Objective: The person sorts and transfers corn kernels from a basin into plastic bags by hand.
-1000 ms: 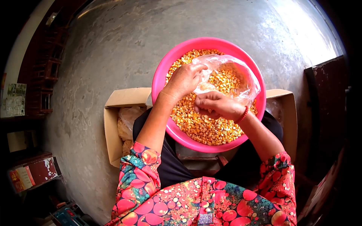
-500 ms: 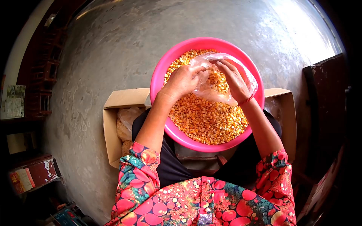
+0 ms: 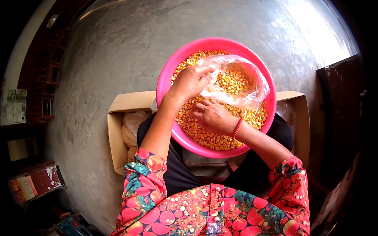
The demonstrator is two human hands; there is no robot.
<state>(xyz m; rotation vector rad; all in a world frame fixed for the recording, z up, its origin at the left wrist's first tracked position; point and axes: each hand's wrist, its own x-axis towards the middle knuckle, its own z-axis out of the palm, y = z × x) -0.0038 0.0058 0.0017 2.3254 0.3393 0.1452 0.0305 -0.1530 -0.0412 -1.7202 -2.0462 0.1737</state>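
A pink basin [image 3: 165, 84] rests on my lap, filled with yellow-orange corn kernels [image 3: 197, 133]. Inside it lies a clear plastic bag [image 3: 252, 103], its mouth spread open and some kernels within. My left hand [image 3: 191, 82] pinches the bag's left rim between thumb and fingers. Below the bag, palm down, my right hand [image 3: 215, 117] has its fingers curled into the loose kernels. Its palm and part of the fingertips are hidden. A red bead bracelet [image 3: 238, 128] circles the right wrist.
Cardboard boxes holding plastic bags stand on both sides, one at left [image 3: 115, 133] and one at right [image 3: 302, 126]. Dark wooden furniture [image 3: 340, 98] is at the far right. Several small chairs [image 3: 49, 74] line the left wall, above a concrete floor [image 3: 118, 47].
My right hand has left the bag's mouth and come down toward me onto the loose kernels. The bag's opening now shows more fully. My left hand keeps its hold on the rim.
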